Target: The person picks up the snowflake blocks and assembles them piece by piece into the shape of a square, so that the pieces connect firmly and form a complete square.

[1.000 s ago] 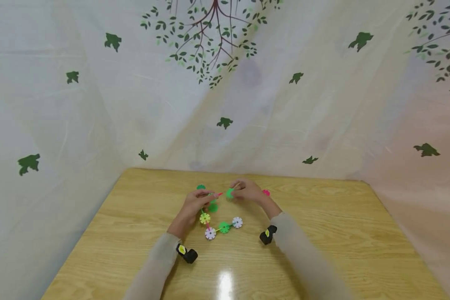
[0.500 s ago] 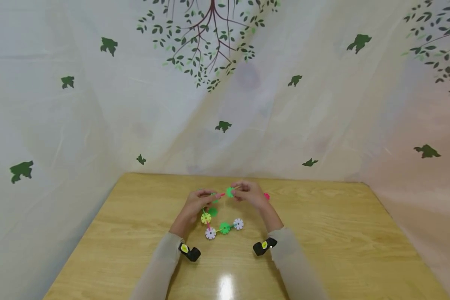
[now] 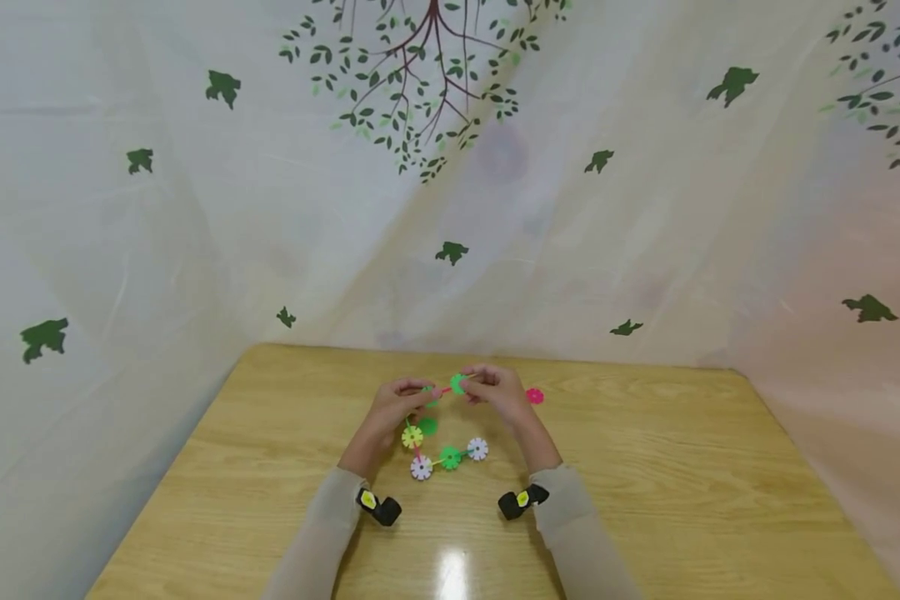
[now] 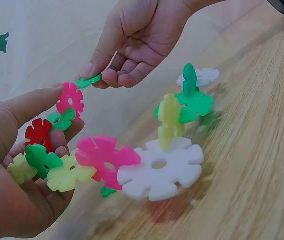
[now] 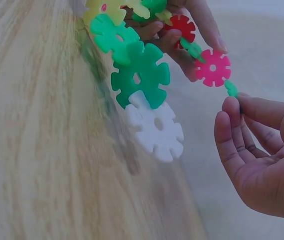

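A chain of slotted plastic flower discs curves between my hands. My left hand [image 3: 392, 414] grips its upper stretch, with a red disc [image 4: 38, 134] and several green and yellow ones among the fingers. A pink disc [image 4: 70, 100] sticks out past the left thumb. Between right thumb and fingers, my right hand [image 5: 266, 155] pinches a green disc [image 5: 231, 89] whose edge meets the pink one; how deep the slots engage cannot be told. The chain's other end runs through a white disc [image 4: 160, 169] and a green disc [image 3: 450, 457] to a white end disc [image 5: 156, 127].
A loose pink disc [image 3: 535, 396] lies on the wooden table [image 3: 645, 467], right of my right hand. Behind the table hangs a pale cloth [image 3: 330, 208] printed with leaves. Black cameras are strapped to both wrists.
My right hand has brought its green disc leftward until it meets the pink disc at the left hand. The right forearm has swung inward, uncovering the loose pink disc. My left hand stays nearly still.
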Demonstrator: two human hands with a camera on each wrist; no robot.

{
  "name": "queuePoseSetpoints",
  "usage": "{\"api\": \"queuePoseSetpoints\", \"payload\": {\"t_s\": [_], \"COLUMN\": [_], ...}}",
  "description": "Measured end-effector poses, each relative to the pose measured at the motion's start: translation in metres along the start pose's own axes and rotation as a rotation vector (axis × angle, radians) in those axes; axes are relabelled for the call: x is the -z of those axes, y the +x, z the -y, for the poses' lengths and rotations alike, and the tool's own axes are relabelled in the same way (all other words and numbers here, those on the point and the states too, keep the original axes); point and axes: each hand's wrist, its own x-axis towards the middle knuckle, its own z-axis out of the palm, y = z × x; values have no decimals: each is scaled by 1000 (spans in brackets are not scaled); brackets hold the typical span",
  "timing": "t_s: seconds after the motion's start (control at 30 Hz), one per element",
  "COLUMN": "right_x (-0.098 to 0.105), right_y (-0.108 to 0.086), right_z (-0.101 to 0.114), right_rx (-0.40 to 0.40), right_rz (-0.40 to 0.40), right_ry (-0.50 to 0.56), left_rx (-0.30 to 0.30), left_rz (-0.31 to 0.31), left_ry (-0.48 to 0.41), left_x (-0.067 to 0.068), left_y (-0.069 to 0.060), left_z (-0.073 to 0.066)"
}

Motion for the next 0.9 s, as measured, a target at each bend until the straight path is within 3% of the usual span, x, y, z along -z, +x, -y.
{"api": "queuePoseSetpoints", "payload": {"t_s": [0.9], "right_x": [-3], "right_y": [-7], "right_z": [-3], "right_rx": [22], "right_rz": [-73], "right_ry": [68], "left_rx": [-9], "left_rz": [-45], "left_ry": [-18], "left_x": [-11], "left_y": [-3], "left_z": [-3]}}
